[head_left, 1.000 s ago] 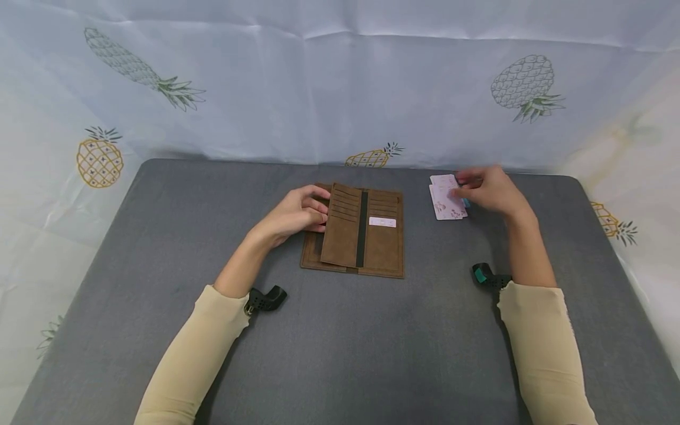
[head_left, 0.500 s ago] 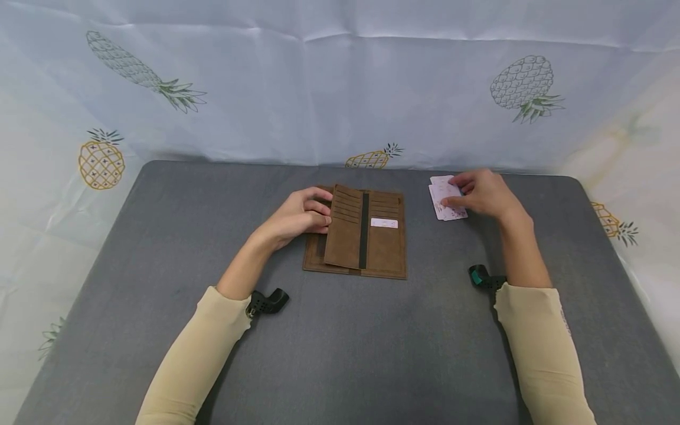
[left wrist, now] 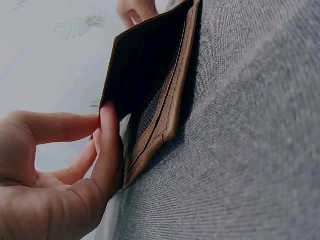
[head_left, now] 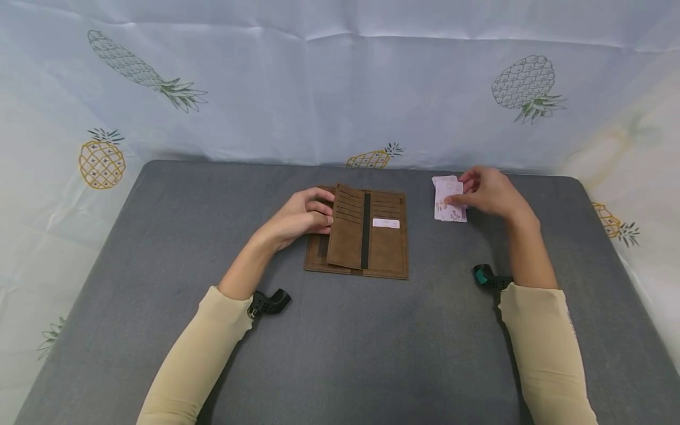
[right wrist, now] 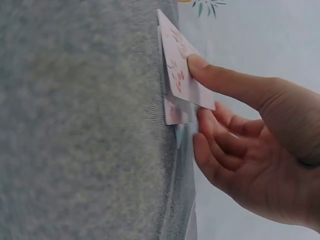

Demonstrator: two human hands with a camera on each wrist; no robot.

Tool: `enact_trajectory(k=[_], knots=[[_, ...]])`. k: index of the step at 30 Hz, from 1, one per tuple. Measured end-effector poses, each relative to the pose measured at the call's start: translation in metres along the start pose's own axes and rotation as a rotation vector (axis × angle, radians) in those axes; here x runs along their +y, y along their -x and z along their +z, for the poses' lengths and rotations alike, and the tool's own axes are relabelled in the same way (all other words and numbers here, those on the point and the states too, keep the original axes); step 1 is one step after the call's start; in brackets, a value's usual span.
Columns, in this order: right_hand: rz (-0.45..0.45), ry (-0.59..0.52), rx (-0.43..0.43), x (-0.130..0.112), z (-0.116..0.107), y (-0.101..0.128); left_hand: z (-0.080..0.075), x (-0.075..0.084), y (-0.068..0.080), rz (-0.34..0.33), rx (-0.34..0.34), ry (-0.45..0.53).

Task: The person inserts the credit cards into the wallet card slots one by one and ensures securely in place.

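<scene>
On the grey table (head_left: 159, 248), toward its far right edge, the right hand (head_left: 491, 192) now pinches the top pink floral card (head_left: 448, 192) between thumb and fingers and tilts it up off the small card stack (head_left: 451, 213); half a second ago that card lay flat under the fingers, so one card has come free of the pile. The left hand (head_left: 300, 215) keeps its fingers curled on the raised flap of the open brown card wallet (head_left: 385, 242) at the table's middle. Bare tabletop lies between stack and wallet, with broad room toward the near edge.
</scene>
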State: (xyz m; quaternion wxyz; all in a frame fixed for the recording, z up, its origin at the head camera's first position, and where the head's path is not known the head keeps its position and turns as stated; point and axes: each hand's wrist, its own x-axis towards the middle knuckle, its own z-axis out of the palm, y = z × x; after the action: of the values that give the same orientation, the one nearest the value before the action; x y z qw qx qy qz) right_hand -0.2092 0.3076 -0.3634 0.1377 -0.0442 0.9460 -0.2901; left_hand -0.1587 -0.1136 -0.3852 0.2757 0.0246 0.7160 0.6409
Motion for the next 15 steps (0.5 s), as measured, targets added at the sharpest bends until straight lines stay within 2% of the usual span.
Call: enact_trajectory(k=[6,10,15], knots=[[-0.002,-0.198,-0.072,-0.002,-0.002,0.0,0.002,-0.002,-0.001,0.011,-0.001,-0.007],[0.003,-0.251,-0.069,-0.012,0.001,0.0,0.003,-0.001,0.0,0.015,-0.005,-0.018],[-0.02,-0.39,-0.041,-0.037,0.013,0.001,0.004,-0.001,0.0,0.021,-0.003,-0.036]])
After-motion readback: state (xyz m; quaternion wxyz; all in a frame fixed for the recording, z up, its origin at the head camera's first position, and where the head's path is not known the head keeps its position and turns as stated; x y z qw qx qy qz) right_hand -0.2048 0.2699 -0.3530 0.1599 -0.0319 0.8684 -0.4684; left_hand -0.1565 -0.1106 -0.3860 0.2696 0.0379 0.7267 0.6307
